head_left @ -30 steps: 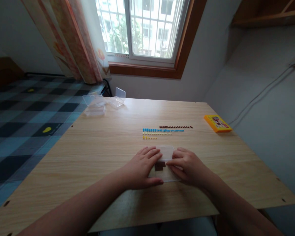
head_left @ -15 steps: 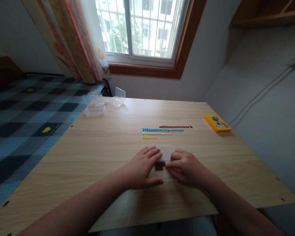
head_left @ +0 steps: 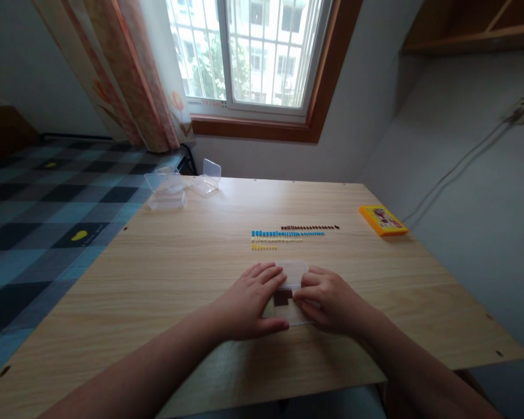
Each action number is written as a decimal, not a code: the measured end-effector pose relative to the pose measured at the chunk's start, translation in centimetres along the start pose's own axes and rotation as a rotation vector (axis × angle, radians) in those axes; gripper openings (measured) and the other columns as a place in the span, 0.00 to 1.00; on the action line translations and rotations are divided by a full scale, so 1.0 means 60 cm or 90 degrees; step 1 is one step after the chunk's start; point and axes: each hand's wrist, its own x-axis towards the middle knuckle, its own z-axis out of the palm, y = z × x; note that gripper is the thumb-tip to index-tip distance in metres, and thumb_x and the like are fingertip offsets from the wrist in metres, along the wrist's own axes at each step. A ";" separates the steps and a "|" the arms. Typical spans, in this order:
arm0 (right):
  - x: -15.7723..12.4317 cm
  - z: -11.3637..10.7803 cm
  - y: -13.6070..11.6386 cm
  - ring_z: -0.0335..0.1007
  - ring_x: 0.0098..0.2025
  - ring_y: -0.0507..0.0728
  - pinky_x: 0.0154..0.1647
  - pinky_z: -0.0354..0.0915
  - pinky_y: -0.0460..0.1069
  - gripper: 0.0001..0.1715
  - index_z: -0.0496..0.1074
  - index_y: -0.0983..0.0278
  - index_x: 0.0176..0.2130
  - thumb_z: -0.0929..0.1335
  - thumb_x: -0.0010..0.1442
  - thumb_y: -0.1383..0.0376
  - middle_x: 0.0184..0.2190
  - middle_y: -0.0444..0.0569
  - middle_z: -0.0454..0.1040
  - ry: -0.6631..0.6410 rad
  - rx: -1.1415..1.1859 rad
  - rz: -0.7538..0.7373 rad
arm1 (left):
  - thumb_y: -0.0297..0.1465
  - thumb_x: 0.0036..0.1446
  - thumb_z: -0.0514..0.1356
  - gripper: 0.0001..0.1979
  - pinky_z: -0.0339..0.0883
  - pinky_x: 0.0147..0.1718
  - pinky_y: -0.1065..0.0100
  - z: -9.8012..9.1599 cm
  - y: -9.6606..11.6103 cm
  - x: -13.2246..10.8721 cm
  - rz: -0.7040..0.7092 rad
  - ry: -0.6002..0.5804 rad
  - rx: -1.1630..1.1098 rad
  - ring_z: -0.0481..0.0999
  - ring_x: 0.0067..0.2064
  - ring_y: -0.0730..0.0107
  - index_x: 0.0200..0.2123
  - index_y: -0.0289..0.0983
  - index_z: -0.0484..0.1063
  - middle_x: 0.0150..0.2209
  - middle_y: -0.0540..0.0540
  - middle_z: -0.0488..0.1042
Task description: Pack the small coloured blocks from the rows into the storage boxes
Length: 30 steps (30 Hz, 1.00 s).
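Head view: left hand (head_left: 250,300), right hand (head_left: 332,300) clasp box (head_left: 295,271); long axis toward window (head_left: 253,52).

Home bedroom: checked bedspread (head_left: 48,233), floral curtain (head_left: 131,70), barred window (head_left: 248,52), wooden desk (head_left: 192,273).

The table (head_left: 157,279) is pale wood with streaky grain. The see-through box (head_left: 293,270) shows a dark brown patch (head_left: 283,298). The little rows run brown (head_left: 310,227), blue (head_left: 283,233), cream (head_left: 279,240) and yellow (head_left: 264,248). The flat box (head_left: 383,220) is orange-yellow, the bedspread (head_left: 35,233) blue-and-black check, and the curtain (head_left: 126,87) peachy pink.
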 end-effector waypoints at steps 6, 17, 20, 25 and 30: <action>-0.002 -0.006 0.006 0.65 0.34 0.57 0.37 0.62 0.52 0.10 0.79 0.61 0.37 0.67 0.64 0.71 0.28 0.47 0.73 0.159 0.082 -0.023 | 0.52 0.56 0.67 0.42 0.51 0.69 0.42 -0.001 0.001 -0.001 0.001 0.004 -0.001 0.59 0.71 0.42 0.67 0.37 0.63 0.69 0.34 0.63; -0.005 0.016 0.069 0.69 0.35 0.58 0.38 0.67 0.54 0.08 0.80 0.60 0.38 0.69 0.65 0.65 0.30 0.48 0.76 0.474 0.139 0.168 | 0.51 0.57 0.66 0.43 0.52 0.70 0.43 -0.005 -0.002 -0.004 -0.007 -0.009 0.002 0.55 0.73 0.42 0.69 0.35 0.61 0.71 0.33 0.59; -0.001 0.026 0.109 0.72 0.37 0.60 0.41 0.68 0.55 0.11 0.80 0.61 0.36 0.69 0.65 0.60 0.32 0.50 0.78 0.523 0.172 0.282 | 0.51 0.57 0.66 0.43 0.54 0.68 0.41 -0.005 -0.003 -0.005 0.000 0.000 0.005 0.55 0.73 0.41 0.68 0.34 0.62 0.71 0.31 0.59; 0.005 0.039 0.160 0.76 0.39 0.61 0.41 0.71 0.55 0.18 0.79 0.64 0.39 0.66 0.67 0.55 0.36 0.54 0.81 0.557 0.180 0.351 | 0.50 0.55 0.67 0.41 0.55 0.68 0.40 -0.005 -0.003 -0.005 0.025 0.039 0.010 0.56 0.72 0.39 0.65 0.35 0.66 0.70 0.31 0.60; 0.016 0.032 0.186 0.74 0.37 0.60 0.40 0.70 0.55 0.17 0.80 0.64 0.38 0.66 0.66 0.56 0.34 0.53 0.80 0.519 0.120 0.324 | 0.46 0.55 0.69 0.36 0.56 0.68 0.42 -0.011 0.005 -0.005 0.034 0.051 -0.008 0.56 0.72 0.41 0.63 0.38 0.69 0.70 0.35 0.62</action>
